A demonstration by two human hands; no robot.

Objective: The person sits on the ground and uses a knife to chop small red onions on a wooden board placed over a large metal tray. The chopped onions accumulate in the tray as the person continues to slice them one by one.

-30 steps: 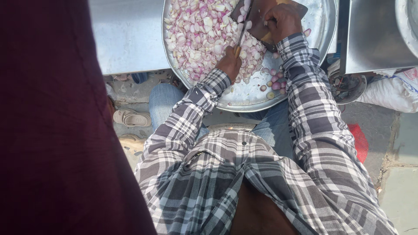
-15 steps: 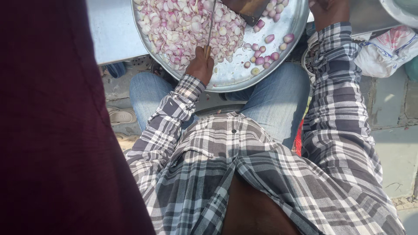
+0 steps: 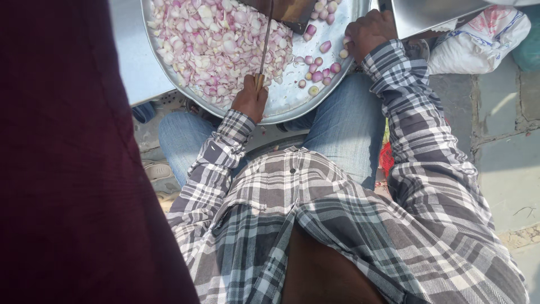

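Looking down past the checked shirt, I saw the left hand [image 3: 250, 101] clamped around the wooden handle of a knife [image 3: 264, 42], whose thin blade ran up across the heap of sliced onion pieces [image 3: 214, 45] in the round steel tray [image 3: 292, 95] on the lap. The right hand [image 3: 368, 34] rested at the tray's far rim, fingers curled over the edge beside a few whole peeled small onions [image 3: 320, 70]; I could not tell whether it gripped the rim or held an onion. A brown cutting board [image 3: 289, 11] lay at the top of the tray. To do this well, I judged the tray needed steadying at the rim, the blade kept low and flat, and the whole onions kept apart from the cut pile.
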